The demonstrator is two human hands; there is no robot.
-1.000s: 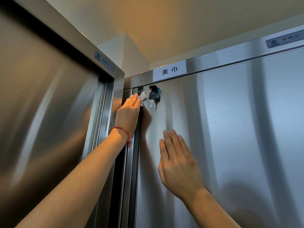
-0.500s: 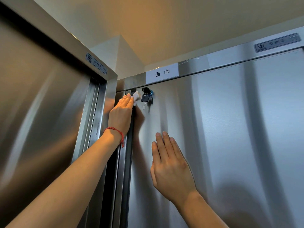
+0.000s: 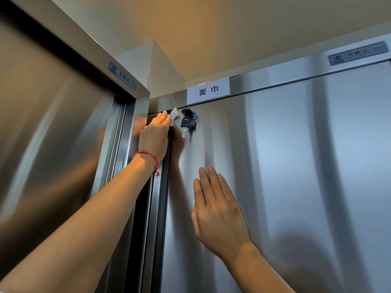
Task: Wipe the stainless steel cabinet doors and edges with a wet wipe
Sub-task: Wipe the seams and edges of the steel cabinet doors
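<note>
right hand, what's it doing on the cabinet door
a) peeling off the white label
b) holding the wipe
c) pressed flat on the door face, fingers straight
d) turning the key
c: the right hand lies flat on the cabinet door, while the left hand holds the wet wipe beside the key.

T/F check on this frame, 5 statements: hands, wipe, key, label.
1. The left hand holds the wet wipe at the top of the door edge. True.
2. The right hand grips the key. False: it lies flat with straight fingers on the door, below the key.
3. A key hangs from the lock near the door's upper left corner. True.
4. The red bracelet is on the right wrist. False: it is on the left wrist.
5. The white label is stuck on the door panel. False: it sits on the frame strip above the door.
</note>
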